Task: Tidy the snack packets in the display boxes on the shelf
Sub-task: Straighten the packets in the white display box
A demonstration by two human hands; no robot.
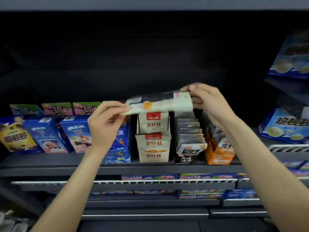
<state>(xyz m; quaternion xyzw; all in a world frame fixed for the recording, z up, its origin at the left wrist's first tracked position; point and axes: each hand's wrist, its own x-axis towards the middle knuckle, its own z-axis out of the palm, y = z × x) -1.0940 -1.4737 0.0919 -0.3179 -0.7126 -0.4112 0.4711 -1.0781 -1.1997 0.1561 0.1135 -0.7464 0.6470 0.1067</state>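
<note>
A pale snack packet (158,104) is pinched at its ends by the left hand (107,126) and the right hand (207,101), held level above the black display box (185,158), and is best squared before being slotted in upright.

The held packet (158,104) is motion-blurred; its print is illegible. The left hand (107,126) covers most of the blue box (120,148) behind it. The right hand (209,104) hides the rear of the orange display box (220,158). The frame's right edge crops the blue cartons (287,128). Lower-shelf labels (150,177) are too small to read.
</note>
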